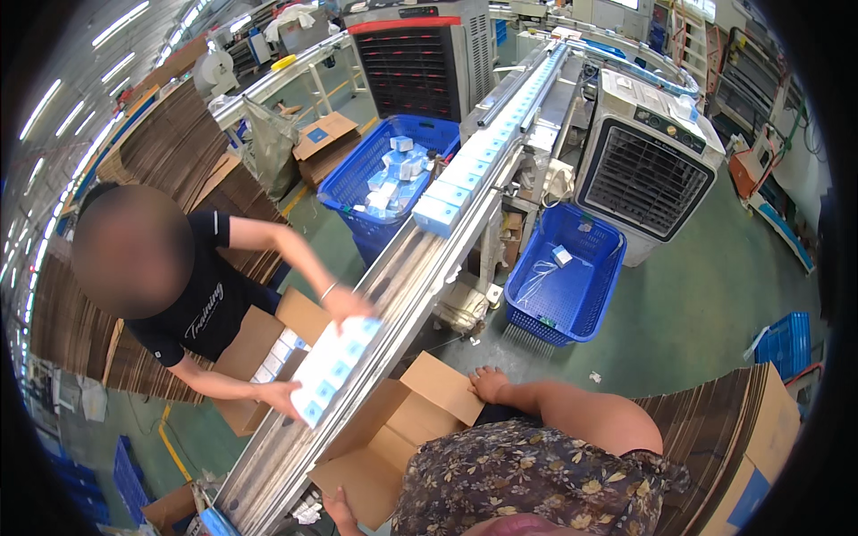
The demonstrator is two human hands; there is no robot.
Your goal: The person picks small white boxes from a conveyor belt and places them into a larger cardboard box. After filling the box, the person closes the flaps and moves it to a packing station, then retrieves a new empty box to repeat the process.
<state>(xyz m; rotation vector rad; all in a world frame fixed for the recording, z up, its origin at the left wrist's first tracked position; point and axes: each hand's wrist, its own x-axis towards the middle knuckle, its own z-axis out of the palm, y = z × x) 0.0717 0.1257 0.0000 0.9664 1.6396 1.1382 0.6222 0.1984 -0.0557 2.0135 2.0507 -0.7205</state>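
Note:
An open cardboard box stands against my body, beside the conveyor, with its flaps spread and bare cardboard inside. My right hand grips the edge of its far right flap, fingers bent over the rim. At the opposite end, my left hand holds the near left flap; part of this hand is cut off by the lower picture edge. Across the conveyor, a co-worker's two hands squeeze a row of small white-and-blue cartons between them, over the belt. Next to that person, another cardboard box has similar cartons inside.
More cartons line the conveyor farther back. A blue basket of loose cartons stands left of it, another blue basket to the right. Air coolers flank the line. Stacked flat cardboard lies at my right.

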